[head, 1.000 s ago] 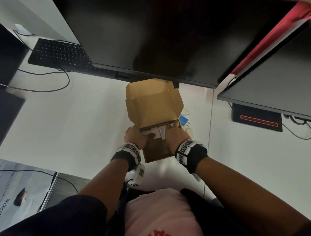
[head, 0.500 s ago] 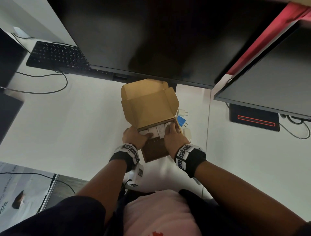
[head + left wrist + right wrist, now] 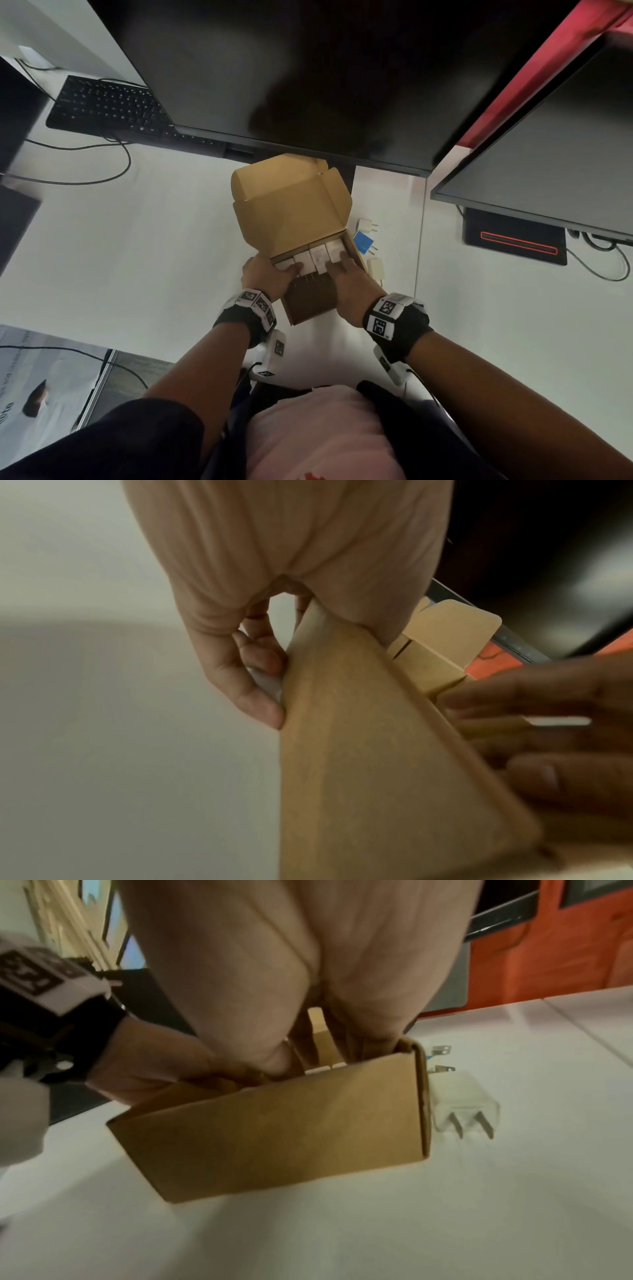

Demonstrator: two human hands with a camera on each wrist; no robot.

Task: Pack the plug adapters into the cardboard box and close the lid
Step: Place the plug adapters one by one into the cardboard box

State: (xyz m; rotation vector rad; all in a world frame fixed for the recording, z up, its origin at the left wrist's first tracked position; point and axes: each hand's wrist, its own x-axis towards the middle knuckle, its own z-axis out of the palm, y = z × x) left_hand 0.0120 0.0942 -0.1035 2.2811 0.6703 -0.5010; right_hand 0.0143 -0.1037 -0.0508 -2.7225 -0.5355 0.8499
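1. Box (image 3: 310, 301) sits centre of the head view on the white table (image 3: 137, 257), lid (image 3: 291, 209) standing open toward the monitor (image 3: 308, 68).
2. Four white adapters (image 3: 315, 258) line the far end of the box; the near half shows bare cardboard.
3. Since a second ago the row has gone from bunched between the hands to spread in plain sight. The box has also slid slightly left in the frame.
4. Left hand (image 3: 267, 277) grips the box's left wall, fingers (image 3: 260, 666) curled against its outside, thumb over the rim.
5. Right hand (image 3: 352, 284) reaches inside, fingers straight and together, tips pressing the rightmost adapter.
6. Three adapters remain on the table right of the box: a white one (image 3: 365, 226), a blue one (image 3: 363, 242), a pale one (image 3: 376, 268) just beside the wall.
7. Judgement: packing is about half done; the tidied row leaves room for those three before the lid goes down.
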